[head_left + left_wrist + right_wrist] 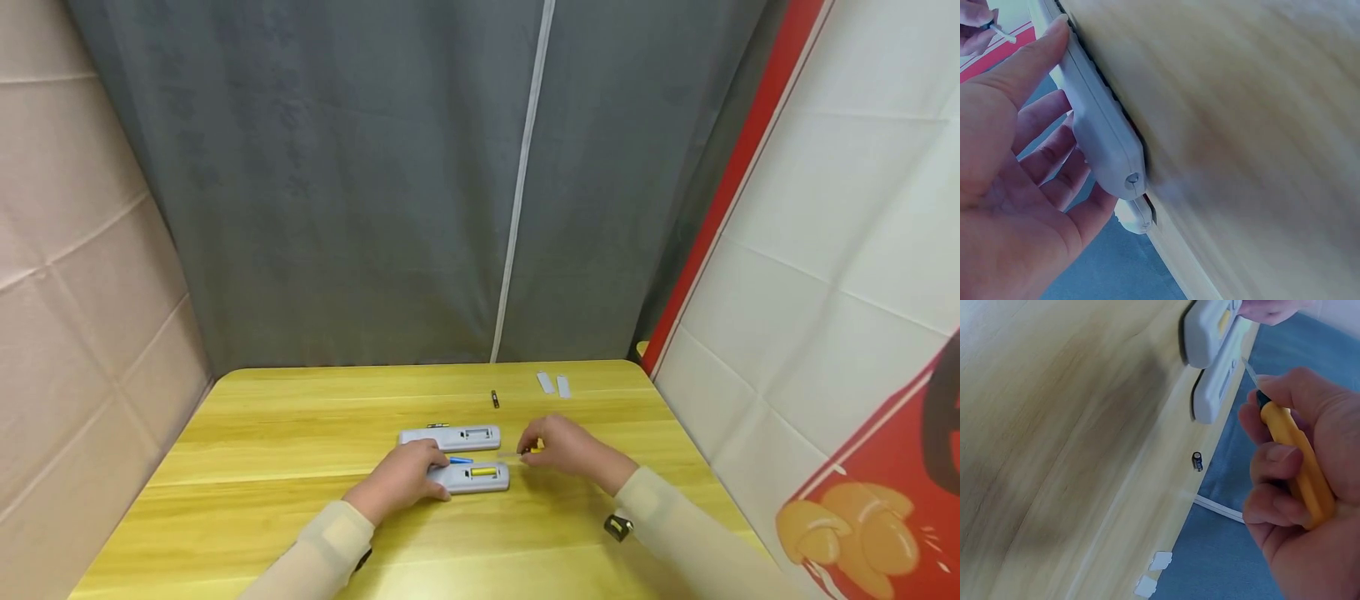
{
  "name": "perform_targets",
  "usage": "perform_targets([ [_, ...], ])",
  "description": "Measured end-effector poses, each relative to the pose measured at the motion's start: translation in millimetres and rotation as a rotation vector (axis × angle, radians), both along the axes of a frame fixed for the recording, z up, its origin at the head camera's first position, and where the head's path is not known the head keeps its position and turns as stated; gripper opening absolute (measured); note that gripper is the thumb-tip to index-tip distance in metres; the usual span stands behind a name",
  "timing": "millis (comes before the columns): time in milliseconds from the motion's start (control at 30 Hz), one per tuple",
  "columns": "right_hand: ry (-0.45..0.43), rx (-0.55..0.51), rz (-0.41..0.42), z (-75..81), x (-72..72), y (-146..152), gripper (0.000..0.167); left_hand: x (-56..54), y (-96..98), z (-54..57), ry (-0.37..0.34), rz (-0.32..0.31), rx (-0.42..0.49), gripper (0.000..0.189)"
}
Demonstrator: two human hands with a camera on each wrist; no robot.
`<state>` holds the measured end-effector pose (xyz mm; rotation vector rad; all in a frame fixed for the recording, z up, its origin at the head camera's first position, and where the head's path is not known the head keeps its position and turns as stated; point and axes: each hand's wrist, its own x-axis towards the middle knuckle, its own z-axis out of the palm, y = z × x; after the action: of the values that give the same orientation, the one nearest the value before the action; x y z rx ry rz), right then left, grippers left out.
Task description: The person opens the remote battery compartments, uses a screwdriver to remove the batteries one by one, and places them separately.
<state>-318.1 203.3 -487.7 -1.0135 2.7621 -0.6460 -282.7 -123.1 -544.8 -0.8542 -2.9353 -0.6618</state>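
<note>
My left hand (405, 477) holds the nearer grey remote control (491, 482) by its left part, thumb along the near side and fingers at the far side. This remote lies back up, and a yellow battery (483, 472) sits in its uncovered compartment. A second grey remote control (442, 437) lies just behind it, its compartment uncovered too. To the right of both, my right hand (562, 446) grips a screwdriver (1297, 462) by its yellow-orange handle. The thin shaft points left toward the remotes. A slim blue object (461, 460) lies between the remotes, partly behind the left fingers.
One dark battery (495, 399) lies behind the remotes, and another battery (437, 425) lies against the far remote's back edge. Two small light-coloured covers (545, 382) lie near the back right of the wooden table (300, 408). A grey curtain (360, 208) hangs behind the table.
</note>
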Motion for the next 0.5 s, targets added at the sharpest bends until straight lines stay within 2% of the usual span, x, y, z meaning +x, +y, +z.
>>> perform_targets([
  [267, -0.046, 0.061, 0.015, -4.8, 1.1, -1.9, 0.006, 0.3, -0.7, -0.4, -0.004, 0.003, -0.003, 0.048],
  [500, -0.018, 0.073, 0.058, -3.3, -0.7, -3.2, 0.006, 1.3, 0.3, 0.9, -0.005, 0.006, 0.002, 0.049],
])
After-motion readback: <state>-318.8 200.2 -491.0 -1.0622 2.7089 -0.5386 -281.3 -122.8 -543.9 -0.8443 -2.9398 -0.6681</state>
